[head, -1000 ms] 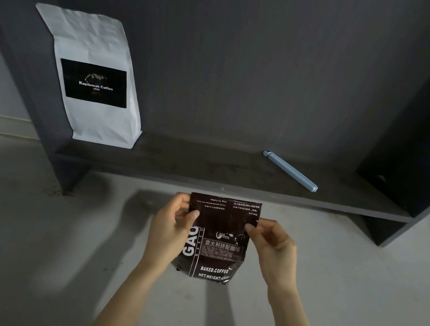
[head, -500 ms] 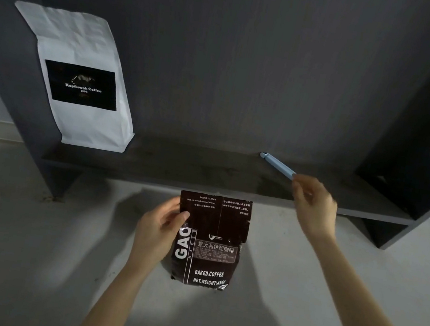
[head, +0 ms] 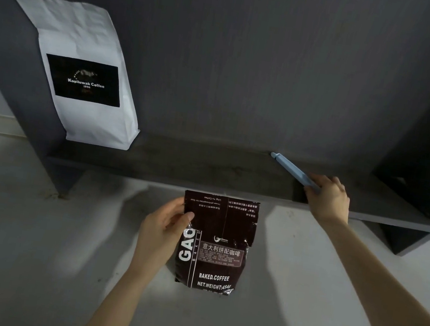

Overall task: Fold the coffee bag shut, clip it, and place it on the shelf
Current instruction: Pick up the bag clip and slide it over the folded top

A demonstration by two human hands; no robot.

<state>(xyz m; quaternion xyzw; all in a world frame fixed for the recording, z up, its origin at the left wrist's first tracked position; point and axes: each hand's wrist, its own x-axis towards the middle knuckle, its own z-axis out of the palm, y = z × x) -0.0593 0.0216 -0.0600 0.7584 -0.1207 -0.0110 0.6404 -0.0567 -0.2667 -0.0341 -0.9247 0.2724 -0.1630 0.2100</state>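
Seen from the head camera, the left hand point(head: 161, 234) grips the dark coffee bag point(head: 214, 244), top folded over, below the shelf point(head: 207, 171); the right hand point(head: 327, 199) closes on the blue clip point(head: 290, 170), which seems to lie on the shelf. A white bag point(head: 87, 75) stands at the shelf's left end.

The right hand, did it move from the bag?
Yes. The right hand left the brown coffee bag and reached up to the shelf, gripping the blue clip.
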